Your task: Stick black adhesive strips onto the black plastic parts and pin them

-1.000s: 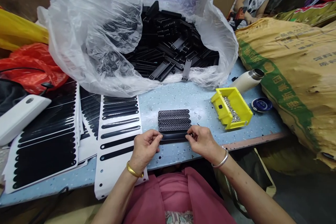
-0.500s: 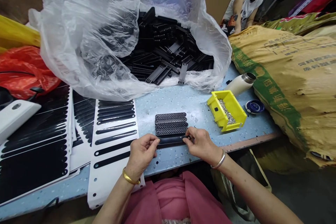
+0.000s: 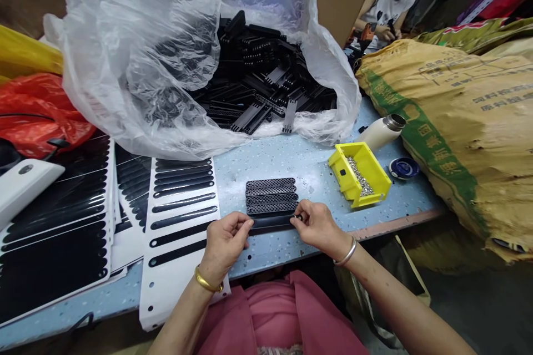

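Both hands pinch a long black strip (image 3: 271, 223) just above the blue table's (image 3: 291, 161) near edge. My left hand (image 3: 227, 241) grips its left end with thumb and fingers closed. My right hand (image 3: 317, 224) grips the right end the same way. Right behind the strip lie three black mesh grille pieces (image 3: 270, 197) side by side. To the left a white backing sheet (image 3: 179, 222) carries several black strip-shaped stickers.
A big clear plastic bag (image 3: 158, 61) of black plastic parts fills the back of the table. A yellow bin (image 3: 360, 177) of small metal screws, a white bottle (image 3: 381, 130) and a blue lid (image 3: 403, 168) sit right. A tan sack (image 3: 466, 116) bulges at right. Another person sits far back.
The view shifted down and left after the earliest frame. Both hands stay pinched on the strip's ends with only slight finger movement.
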`<state>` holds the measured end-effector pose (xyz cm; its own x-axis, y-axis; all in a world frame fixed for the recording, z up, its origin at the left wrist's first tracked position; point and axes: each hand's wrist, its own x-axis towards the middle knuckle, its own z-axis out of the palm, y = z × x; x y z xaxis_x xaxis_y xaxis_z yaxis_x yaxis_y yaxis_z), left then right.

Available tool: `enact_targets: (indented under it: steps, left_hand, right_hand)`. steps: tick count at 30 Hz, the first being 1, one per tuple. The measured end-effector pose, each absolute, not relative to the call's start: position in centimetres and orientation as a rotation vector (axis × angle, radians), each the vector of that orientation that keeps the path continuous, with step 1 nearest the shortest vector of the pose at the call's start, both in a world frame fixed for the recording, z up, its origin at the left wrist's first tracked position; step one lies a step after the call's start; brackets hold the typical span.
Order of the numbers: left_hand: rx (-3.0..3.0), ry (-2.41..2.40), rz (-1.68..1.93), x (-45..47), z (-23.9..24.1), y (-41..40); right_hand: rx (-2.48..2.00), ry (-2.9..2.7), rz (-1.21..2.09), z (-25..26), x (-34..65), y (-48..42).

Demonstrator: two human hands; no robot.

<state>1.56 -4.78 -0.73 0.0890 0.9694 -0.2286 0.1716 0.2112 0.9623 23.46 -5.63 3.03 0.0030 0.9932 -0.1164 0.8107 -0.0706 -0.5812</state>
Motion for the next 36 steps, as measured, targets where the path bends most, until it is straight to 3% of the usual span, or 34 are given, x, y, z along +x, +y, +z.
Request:
enact_targets:
  steps: [15, 21, 30, 36]
  left_hand:
    - [1.189, 1.346, 0.893, 1.6, -0.6, -4.7]
    - [1.189, 1.336, 0.889, 1.6, -0.4, -4.7]
    - [1.206, 1.343, 0.878, 1.6, -0.4, -4.7]
    - [1.416, 1.405, 0.848, 1.3, -0.1, -5.2]
  right_hand:
    - [-2.046, -2.031, 0.654, 3.8, 23.5, -5.3]
    - [-2.185, -2.049, 0.451, 4.0, 24.6, -4.7]
    - [-1.87, -1.217, 1.157, 2.9, 27.3, -6.2]
    - [-1.742, -1.167, 1.247, 1.8, 25.0, -7.0]
